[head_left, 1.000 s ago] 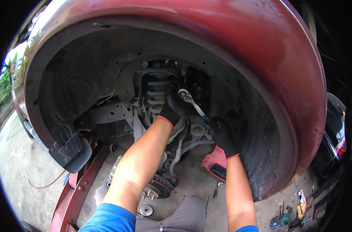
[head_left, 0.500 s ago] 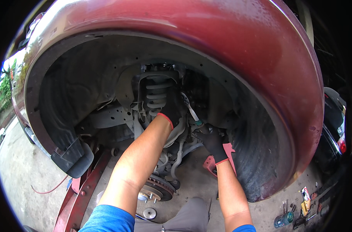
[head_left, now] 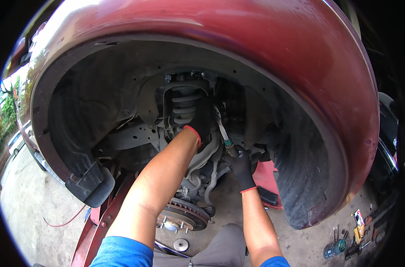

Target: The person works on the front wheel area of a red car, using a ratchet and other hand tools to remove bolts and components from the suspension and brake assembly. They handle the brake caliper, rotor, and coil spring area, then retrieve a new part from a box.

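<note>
In a black glove with a red cuff, my left hand (head_left: 203,119) reaches into the wheel well beside the grey coil spring (head_left: 184,109). Its fingers are dark and hidden from view. My right hand (head_left: 240,167), gloved the same way, is wrapped round the lower end of a long silver wrench, probably a ratchet (head_left: 222,129), with a green band near the grip. The wrench slants up and left, its upper end close to my left hand; what it sits on cannot be made out. Below my left forearm shows the brake disc (head_left: 190,214) with its studs.
A red fender (head_left: 273,49) arches over both arms. A black mud flap (head_left: 95,189) hangs at the left above a red metal beam (head_left: 89,236). A round metal piece (head_left: 181,244) lies on the floor; a dark teal can (head_left: 334,249) and several tools lie at lower right.
The whole view has shifted slightly. My right hand and forearm have swung a little inward, still on the wrench. My left hand stays beside the spring.
</note>
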`<state>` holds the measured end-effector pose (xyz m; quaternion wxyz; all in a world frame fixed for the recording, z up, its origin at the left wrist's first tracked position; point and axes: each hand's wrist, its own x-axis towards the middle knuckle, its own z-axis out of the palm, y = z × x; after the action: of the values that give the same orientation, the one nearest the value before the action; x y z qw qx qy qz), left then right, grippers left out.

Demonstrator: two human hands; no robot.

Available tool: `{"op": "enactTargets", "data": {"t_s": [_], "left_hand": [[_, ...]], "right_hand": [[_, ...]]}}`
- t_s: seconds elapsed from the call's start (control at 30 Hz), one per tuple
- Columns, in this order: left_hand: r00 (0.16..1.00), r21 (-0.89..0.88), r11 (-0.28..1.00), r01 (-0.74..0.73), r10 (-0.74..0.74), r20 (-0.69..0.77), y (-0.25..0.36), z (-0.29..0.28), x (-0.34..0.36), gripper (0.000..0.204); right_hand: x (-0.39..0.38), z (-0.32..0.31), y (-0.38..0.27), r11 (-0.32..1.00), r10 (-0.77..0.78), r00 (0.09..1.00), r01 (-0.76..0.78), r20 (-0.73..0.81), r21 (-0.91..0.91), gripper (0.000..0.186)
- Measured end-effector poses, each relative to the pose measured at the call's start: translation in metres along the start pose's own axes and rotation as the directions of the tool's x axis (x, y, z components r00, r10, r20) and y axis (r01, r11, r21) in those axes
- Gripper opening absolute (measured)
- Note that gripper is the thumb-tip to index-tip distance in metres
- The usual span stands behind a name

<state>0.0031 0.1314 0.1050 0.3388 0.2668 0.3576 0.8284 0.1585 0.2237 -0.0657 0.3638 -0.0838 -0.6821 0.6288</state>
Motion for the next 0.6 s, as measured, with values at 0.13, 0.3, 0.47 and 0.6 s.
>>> {"op": "enactTargets", "data": {"t_s": [0.13,0.3,0.47,0.6], "left_hand": [[0.999,0.076,0.997,0.012,-0.009,-0.039,0.003,0.01,-0.01,0.037],[0.992,0.155,0.988,0.0,0.02,-0.127,0.009,0.034,-0.031,0.042],[0.99,0.149,0.989,0.011,0.009,-0.138,0.013,0.041,-0.035,0.042],[0.988,0.178,0.982,0.071,-0.044,-0.151,0.014,0.037,-0.031,0.039]], "right_hand": [[0.0,0.01,0.008,0.996,-0.085,0.996,0.085,-0.014,0.024,0.025],[-0.003,0.02,0.012,0.992,-0.056,0.998,0.06,-0.032,0.114,0.026],[-0.008,0.027,0.01,0.99,-0.058,0.997,0.063,-0.041,0.129,0.03],[-0.012,0.036,0.009,0.978,-0.061,0.997,0.069,-0.048,0.197,0.027]]}}
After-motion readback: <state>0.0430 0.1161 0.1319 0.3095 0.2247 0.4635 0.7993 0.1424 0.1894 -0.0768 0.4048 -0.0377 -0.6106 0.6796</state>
